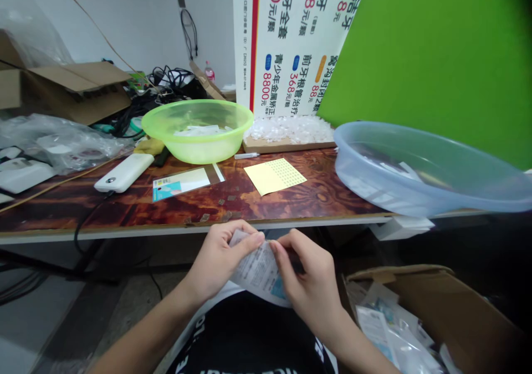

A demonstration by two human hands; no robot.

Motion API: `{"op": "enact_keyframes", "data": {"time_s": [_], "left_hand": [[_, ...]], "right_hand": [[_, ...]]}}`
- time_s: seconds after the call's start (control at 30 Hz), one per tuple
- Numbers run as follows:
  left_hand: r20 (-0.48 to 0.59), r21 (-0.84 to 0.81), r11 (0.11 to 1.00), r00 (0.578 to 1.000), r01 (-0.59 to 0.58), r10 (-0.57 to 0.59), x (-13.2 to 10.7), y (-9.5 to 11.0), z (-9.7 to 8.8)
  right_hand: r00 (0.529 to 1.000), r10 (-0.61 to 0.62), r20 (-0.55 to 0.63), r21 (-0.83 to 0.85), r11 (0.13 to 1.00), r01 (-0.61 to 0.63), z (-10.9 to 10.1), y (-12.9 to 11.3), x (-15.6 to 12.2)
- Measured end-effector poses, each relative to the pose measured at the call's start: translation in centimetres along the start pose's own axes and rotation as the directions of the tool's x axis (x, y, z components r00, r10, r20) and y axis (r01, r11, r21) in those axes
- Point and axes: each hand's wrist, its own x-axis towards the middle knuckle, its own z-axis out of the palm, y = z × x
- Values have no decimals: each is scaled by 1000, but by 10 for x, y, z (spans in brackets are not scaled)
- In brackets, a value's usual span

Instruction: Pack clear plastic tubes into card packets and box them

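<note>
Between my two hands, just in front of the table edge, is a small printed packet (258, 271) with fine text and a blue patch near its lower right. My left hand (222, 257) pinches its upper left part between thumb and fingers. The thumb and forefinger of my right hand (305, 269) are closed at its upper right edge. Both sets of fingertips nearly meet at the top. On the table ahead lie a yellow sheet of small green stickers (275, 175) and a flat clear packet with a blue and white card (187, 182).
A green basin (197, 147) and a blue basin (374, 188) hold white pieces. Clear pieces (291, 129) cover a cardboard tray between them. A white power bank (123, 173) with a cable lies left. At lower right, an open carton (436, 296) holds packets.
</note>
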Motion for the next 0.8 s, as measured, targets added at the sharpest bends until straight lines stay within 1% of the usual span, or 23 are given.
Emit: {"op": "enact_keyframes", "data": {"time_s": [0.1, 0.17, 0.23, 0.27, 0.3, 0.33, 0.37, 0.4, 0.43, 0.47, 0.5, 0.53, 0.57, 0.6, 0.63, 0.7, 0.73, 0.77, 0.8], "left_hand": [[-67, -111, 992, 996, -61, 54, 1, -8, 6], [-65, -161, 985, 996, -67, 57, 3, -10, 10], [-70, -191, 980, 997, -58, 45, 6, -9, 12], [-99, -209, 976, 994, -66, 46, 8, -8, 10], [-151, -232, 968, 987, -91, 56, 9, -7, 8], [-237, -247, 958, 968, -143, 84, 11, -7, 4], [-344, -240, 947, 931, -215, 124, 11, -8, 0], [-439, -207, 936, 882, -285, 172, 12, -10, -5], [-483, -164, 928, 848, -333, 219, 10, -13, -9], [-466, -127, 925, 845, -358, 263, 8, -17, -11], [-374, -117, 929, 882, -351, 286, 5, -22, -12], [-237, -134, 939, 930, -317, 280, 1, -26, -11], [-94, -163, 950, 963, -267, 254, -4, -31, -8], [0, -188, 959, 976, -213, 217, -8, -34, -4], [40, -209, 964, 983, -167, 179, -12, -36, 1], [35, -256, 961, 993, -101, 114, -16, -38, 12], [26, -290, 954, 995, -82, 94, -17, -37, 17], [25, -330, 942, 997, -66, 79, -16, -36, 20], [33, -371, 927, 997, -50, 67, -14, -34, 22]], "right_hand": [[998, -54, -15, -51, 997, 53, 0, 3, 2], [997, -72, -13, -59, 996, 71, -1, 5, 2], [998, -56, 2, -36, 998, 56, -2, 8, 2], [999, -34, 9, -21, 999, 34, -3, 10, 1], [1000, -7, 4, -3, 1000, 7, -4, 11, 1], [1000, 25, -11, 20, 1000, -24, -4, 13, 1], [997, 64, -32, 51, 997, -62, -5, 15, 1], [992, 111, -58, 94, 990, -105, -6, 16, 3], [983, 166, -80, 148, 977, -153, -7, 18, 4], [970, 227, -90, 208, 957, -204, -8, 19, 6], [954, 289, -86, 268, 928, -257, -9, 20, 9], [935, 347, -72, 320, 896, -307, -9, 21, 11], [917, 395, -54, 365, 863, -350, -8, 21, 13], [901, 432, -34, 400, 832, -383, -8, 22, 15], [889, 458, -14, 426, 807, -409, -6, 22, 16], [878, 478, 10, 439, 787, -434, -2, 23, 16], [881, 472, -1, 418, 801, -429, 0, 23, 15], [893, 448, -39, 374, 836, -403, 2, 23, 13], [913, 394, -104, 306, 886, -348, 3, 22, 12]]}}
